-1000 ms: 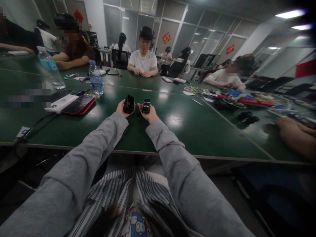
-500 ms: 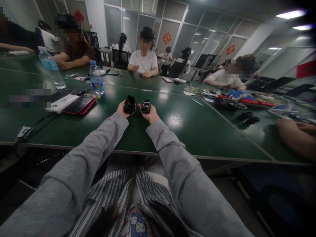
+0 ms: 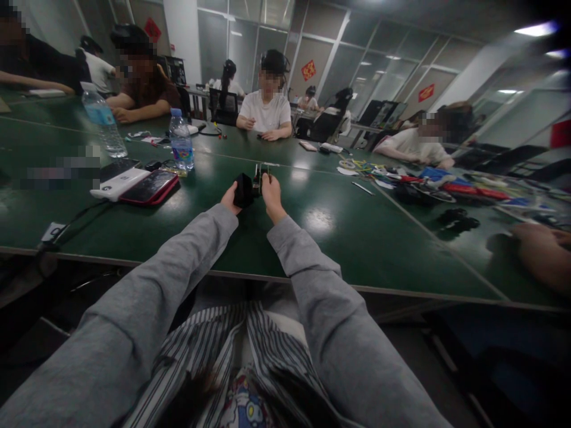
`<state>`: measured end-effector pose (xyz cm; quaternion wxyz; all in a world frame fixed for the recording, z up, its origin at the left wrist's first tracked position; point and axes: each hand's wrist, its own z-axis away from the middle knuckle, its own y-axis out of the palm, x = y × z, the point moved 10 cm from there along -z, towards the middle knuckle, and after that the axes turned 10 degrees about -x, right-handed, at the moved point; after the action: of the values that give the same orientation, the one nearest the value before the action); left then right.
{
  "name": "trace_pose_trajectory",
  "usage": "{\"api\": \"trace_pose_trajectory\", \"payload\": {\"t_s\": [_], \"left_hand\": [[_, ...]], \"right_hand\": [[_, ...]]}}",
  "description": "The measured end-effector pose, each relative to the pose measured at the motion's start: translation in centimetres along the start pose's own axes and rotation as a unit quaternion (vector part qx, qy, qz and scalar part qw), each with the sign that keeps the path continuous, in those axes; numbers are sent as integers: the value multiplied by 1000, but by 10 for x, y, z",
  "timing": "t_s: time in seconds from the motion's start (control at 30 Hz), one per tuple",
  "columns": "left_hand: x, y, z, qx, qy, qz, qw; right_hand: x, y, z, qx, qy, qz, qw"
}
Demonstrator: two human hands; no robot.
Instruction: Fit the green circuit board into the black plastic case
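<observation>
My left hand (image 3: pixel 232 198) is closed around a small black box-shaped part (image 3: pixel 244 189), held just above the green table (image 3: pixel 339 232). My right hand (image 3: pixel 270 195) grips a small green-and-black electronic piece (image 3: pixel 259 177), turned on edge. The two parts touch each other between my hands. Grey sleeves cover both my forearms.
To the left lie a white power bank (image 3: pixel 116 183) and a red-cased phone (image 3: pixel 149 186), with two water bottles (image 3: pixel 181 142) behind. Coloured tools and black parts (image 3: pixel 457 219) clutter the right side. Several people sit around the table; another person's arm (image 3: pixel 542 252) rests at the right edge.
My hands have come together, so the black part and the green piece now meet. The green piece has been tipped up on edge, and the black part turned.
</observation>
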<state>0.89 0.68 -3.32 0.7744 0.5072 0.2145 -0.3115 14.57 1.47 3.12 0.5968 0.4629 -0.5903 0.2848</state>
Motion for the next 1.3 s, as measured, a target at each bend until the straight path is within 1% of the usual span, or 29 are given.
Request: {"api": "trace_pose_trajectory", "payload": {"t_s": [0.17,0.33,0.47,0.57,0.67,0.7,0.77,0.83,0.87,0.93,1.0,1.03,1.07,1.13,1.3], "left_hand": [[3,1,-5,3,2,-14,1000],[6,2,0,-3,-9,4,1000],[7,3,4,-4,-9,13,1000],[7,2,5,-2,-8,15,1000],[4,7,7,32,5,19,999],[3,8,7,38,5,21,999],[3,7,5,32,-3,29,999],[2,4,2,12,-12,42,999],[1,3,1,7,-14,49,999],[0,3,-1,7,-16,59,998],[-1,4,-1,12,-20,67,997],[-1,3,-1,11,-23,71,997],[-1,2,-1,7,-25,74,997],[-1,0,-2,0,-25,83,996],[-1,1,0,4,-30,81,996]], "right_hand": [[11,6,10,-7,-38,-1,999],[13,6,17,2,-28,-1,1000],[18,4,23,-5,-69,37,997],[18,11,29,27,-71,38,996],[18,24,33,84,-55,46,994],[19,26,32,91,-51,42,994],[22,21,23,77,-42,12,996],[19,9,11,40,-10,-31,999],[12,1,4,22,26,-43,998],[-15,-10,-1,2,152,-63,986],[-44,-15,5,3,284,-86,955],[-52,-17,8,4,317,-92,944],[-57,-19,11,2,332,-97,938],[-60,-20,13,-3,332,-101,938],[-59,-11,20,7,314,-102,944]]}}
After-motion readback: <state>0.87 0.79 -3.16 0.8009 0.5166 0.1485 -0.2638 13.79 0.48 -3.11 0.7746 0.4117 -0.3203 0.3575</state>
